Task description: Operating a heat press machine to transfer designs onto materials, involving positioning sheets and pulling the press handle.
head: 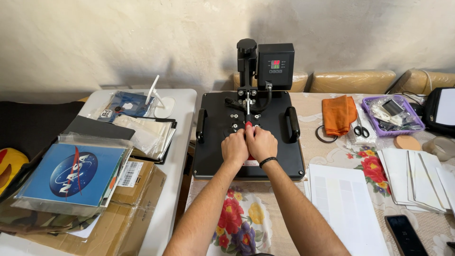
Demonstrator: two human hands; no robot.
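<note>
The red-handled lever [248, 127] of the black heat press [248, 135] runs toward you down the middle of the top plate, and both of your hands are wrapped around its near end, so only a little red shows above your knuckles. Your left hand [234, 148] and right hand [261, 143] sit side by side, touching, each grip shut tight on the handle with fingers curled over it and the backs of the hands facing up. Both forearms reach straight forward and converge on the lever; a dark band circles your right wrist. The press sits flat on the desk [332, 156], which is covered by a flowered cloth, with its control box [275, 66] raised at the back near the wall. Just right of the press lie sheets of white paper [346, 204], with more white sheets fanned farther right. Behind these are a folded orange cloth [338, 114], scissors [360, 127] and a purple tray [391, 115] of small parts. A dark phone [405, 234] rests near the front right edge. To the left, on a separate white table [182, 137], stand stacks of bagged prints [71, 175] and cardboard.
</note>
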